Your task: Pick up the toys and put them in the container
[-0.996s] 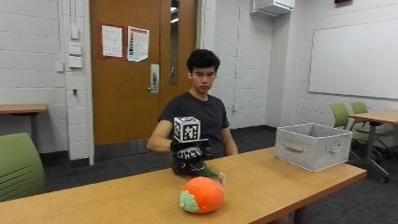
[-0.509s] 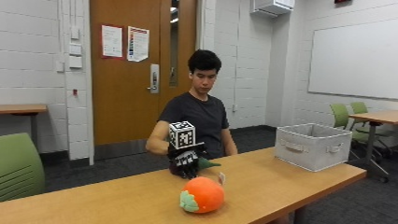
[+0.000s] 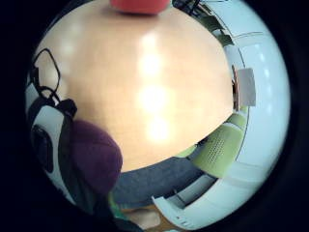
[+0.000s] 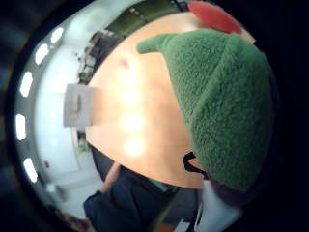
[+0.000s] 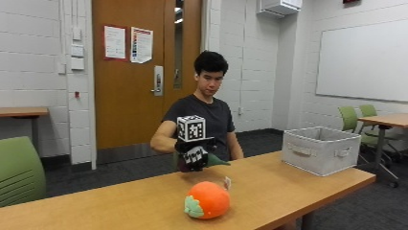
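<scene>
Gripping fleecy green-purple plush toy [image 5: 209,160]: gloved right hand [image 5: 192,154]

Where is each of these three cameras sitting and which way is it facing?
Outside view: across the table, facing the seated person; shows the gloved right hand holding a green and purple plush toy above the table.
Thumb side palm view: on the palm, looking past the plush toy at the table and grey container.
Little finger side palm view: on the palm, looking down at the table.
All three share the orange plush toy.

Green and purple toy [image 5: 205,162]: mostly hidden behind gloved right hand [image 5: 193,154]. Orange toy [image 3: 139,5]: cut off at little-finger palm view's edge. Container [image 5: 321,149] interior: not visible.
</scene>
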A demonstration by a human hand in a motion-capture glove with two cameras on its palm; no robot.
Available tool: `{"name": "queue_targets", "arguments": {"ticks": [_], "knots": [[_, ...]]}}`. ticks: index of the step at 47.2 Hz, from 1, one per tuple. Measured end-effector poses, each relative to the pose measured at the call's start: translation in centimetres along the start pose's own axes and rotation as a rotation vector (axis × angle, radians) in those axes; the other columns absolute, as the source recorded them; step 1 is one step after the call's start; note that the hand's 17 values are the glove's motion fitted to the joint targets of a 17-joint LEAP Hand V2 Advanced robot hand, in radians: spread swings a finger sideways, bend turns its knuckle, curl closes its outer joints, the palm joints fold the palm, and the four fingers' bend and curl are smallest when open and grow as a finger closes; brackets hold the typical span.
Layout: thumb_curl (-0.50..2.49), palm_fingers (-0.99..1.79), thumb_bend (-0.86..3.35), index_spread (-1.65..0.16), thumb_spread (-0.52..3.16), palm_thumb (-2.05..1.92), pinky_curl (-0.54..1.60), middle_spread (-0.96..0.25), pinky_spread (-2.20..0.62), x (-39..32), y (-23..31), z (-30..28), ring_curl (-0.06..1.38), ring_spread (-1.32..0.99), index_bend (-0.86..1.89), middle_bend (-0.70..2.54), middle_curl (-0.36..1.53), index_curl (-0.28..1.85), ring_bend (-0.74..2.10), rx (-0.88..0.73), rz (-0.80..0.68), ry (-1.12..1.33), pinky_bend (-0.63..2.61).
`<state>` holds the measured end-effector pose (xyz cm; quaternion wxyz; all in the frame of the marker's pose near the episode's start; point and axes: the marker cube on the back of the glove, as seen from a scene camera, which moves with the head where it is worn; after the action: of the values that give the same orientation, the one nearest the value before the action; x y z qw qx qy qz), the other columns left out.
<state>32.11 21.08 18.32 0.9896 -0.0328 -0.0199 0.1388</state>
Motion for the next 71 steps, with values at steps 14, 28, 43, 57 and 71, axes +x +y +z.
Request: {"name": "queue_targets", "arguments": {"ticks": [14,28,43,57,71], "knots": [[0.66,1.14,0.18,-0.39,0.75,0.68,0.36,-0.38,-0.47,-5.7,-5.1,-11.8,0.45,-0.42,0.14,0.86,0.63,0.79,1.16,0.150,-0.053,0.002,0.80],[0.77,1.09,0.16,-0.42,0.68,0.69,0.37,-0.37,-0.48,-19.2,-10.4,-23.4,0.46,-0.40,0.13,0.91,0.66,0.90,1.19,0.259,-0.199,-0.015,0.83],[0.86,1.06,0.13,-0.44,0.64,0.68,0.38,-0.37,-0.48,-36.2,-11.0,-27.5,0.47,-0.40,0.11,0.93,0.68,0.99,1.20,0.260,-0.381,-0.051,0.84],[0.94,1.05,0.11,-0.45,0.64,0.68,0.38,-0.37,-0.48,-53.3,-8.4,-27.3,0.47,-0.40,0.10,0.93,0.68,1.06,1.20,0.201,-0.738,-0.131,0.85],[1.01,1.03,0.09,-0.46,0.65,0.68,0.38,-0.37,-0.48,-58.0,-11.5,-23.6,0.47,-0.40,0.09,0.93,0.68,1.12,1.21,0.147,-0.767,-0.103,0.85]]}}
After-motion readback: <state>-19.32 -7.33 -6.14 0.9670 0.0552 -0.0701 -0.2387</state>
